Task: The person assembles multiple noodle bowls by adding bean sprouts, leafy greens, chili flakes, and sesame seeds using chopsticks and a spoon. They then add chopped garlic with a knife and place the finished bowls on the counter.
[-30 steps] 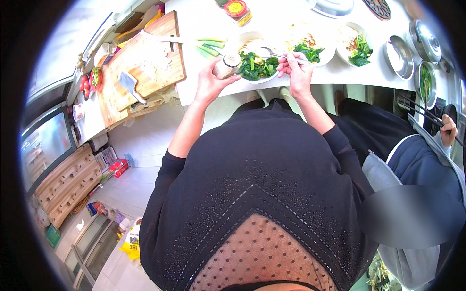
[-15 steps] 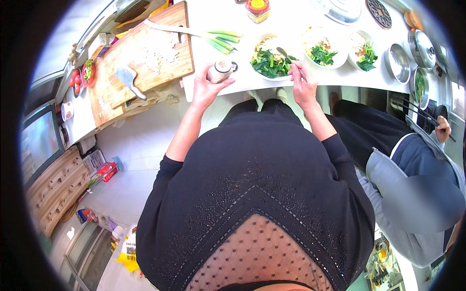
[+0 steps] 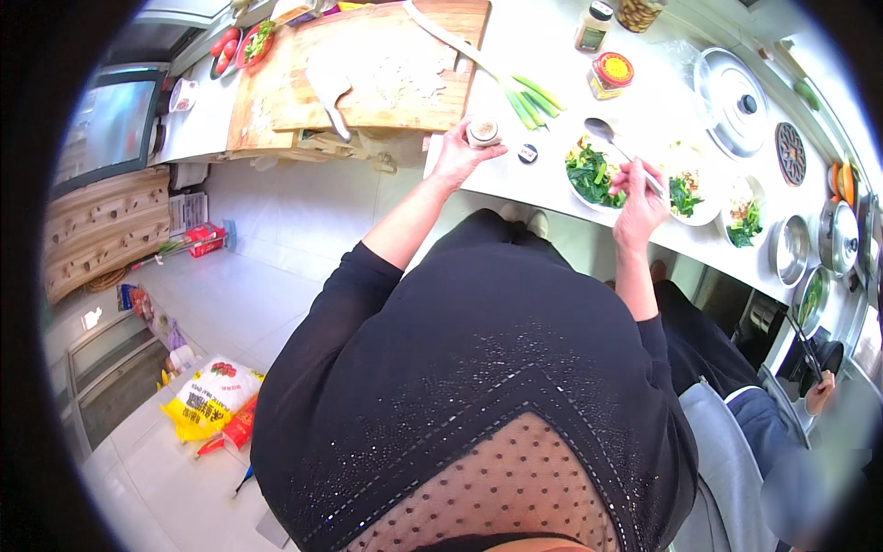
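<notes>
My left hand [image 3: 454, 158] is wrapped round a small open jar [image 3: 484, 134] with pale contents, upright at the counter's edge. A round dark cap [image 3: 527, 154] lies on the counter to its right. In my right hand [image 3: 636, 210] is the handle of a metal spoon [image 3: 625, 147], its head up and to the left, over the far side of a white bowl [image 3: 586, 200]. Dark leafy greens [image 3: 590, 172] fill that bowl. Two more bowls to its right hold greens [image 3: 684, 195] and a reddish-brown topping. Whether anything lies in the spoon is unclear.
Spring onion [image 3: 529, 99] reaches off a wooden cutting board [image 3: 386, 110] carrying chopped white bits and a cleaver [image 3: 331, 97]. Jars [image 3: 612, 74] and a lidded pan [image 3: 731, 101] stand at the back. On the right, another person's hand [image 3: 819, 393] holds dark utensils.
The spoon has come up out of the greens and now sits above the bowl. My view has swung left, shifting everything rightward. The jar stays in my left hand.
</notes>
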`<move>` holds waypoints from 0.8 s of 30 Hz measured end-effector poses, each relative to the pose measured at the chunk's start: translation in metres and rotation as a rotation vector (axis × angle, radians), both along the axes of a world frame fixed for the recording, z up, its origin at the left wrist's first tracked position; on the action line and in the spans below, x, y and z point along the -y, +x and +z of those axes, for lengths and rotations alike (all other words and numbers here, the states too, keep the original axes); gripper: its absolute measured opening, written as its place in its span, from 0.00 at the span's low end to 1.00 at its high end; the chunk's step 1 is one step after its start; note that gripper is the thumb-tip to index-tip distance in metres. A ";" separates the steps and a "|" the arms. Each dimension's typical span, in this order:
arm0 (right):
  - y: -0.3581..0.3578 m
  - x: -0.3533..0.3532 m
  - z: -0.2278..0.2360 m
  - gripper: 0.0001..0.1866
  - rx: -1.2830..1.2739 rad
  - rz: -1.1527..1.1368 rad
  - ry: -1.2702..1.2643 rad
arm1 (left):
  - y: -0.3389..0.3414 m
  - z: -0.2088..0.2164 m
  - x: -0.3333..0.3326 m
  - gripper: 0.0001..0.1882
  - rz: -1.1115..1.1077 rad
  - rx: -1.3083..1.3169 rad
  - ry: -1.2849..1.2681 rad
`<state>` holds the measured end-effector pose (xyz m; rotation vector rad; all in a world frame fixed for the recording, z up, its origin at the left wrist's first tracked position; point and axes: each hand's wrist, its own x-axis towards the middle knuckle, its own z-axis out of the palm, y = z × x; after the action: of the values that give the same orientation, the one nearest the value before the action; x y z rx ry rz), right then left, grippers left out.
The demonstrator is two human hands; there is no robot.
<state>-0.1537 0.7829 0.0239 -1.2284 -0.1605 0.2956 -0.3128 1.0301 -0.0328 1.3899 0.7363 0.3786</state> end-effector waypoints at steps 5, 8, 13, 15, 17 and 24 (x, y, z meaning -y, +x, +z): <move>-0.022 -0.049 0.034 0.07 0.113 0.235 -0.047 | 0.015 -0.003 -0.015 0.27 -0.100 -0.003 0.108; -0.035 -0.084 0.049 0.07 0.624 0.364 -0.300 | 0.021 -0.001 -0.027 0.27 -0.174 -0.022 0.208; -0.048 -0.130 0.070 0.07 0.668 0.183 -0.269 | 0.035 0.018 -0.081 0.28 -0.271 0.016 0.166; -0.048 -0.140 0.066 0.08 0.560 0.000 -0.177 | 0.048 0.022 -0.100 0.28 -0.262 0.112 0.164; -0.032 -0.156 0.050 0.08 0.586 -0.076 -0.271 | 0.075 0.026 -0.129 0.29 -0.338 0.083 0.185; 0.049 -0.243 -0.049 0.14 -0.224 -0.249 -0.142 | 0.198 -0.005 -0.183 0.37 -0.375 0.045 0.416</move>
<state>-0.1048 1.0255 -0.0253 -1.3305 0.2087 0.2280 -0.1149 1.2133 -0.0381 1.8656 0.3546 0.2730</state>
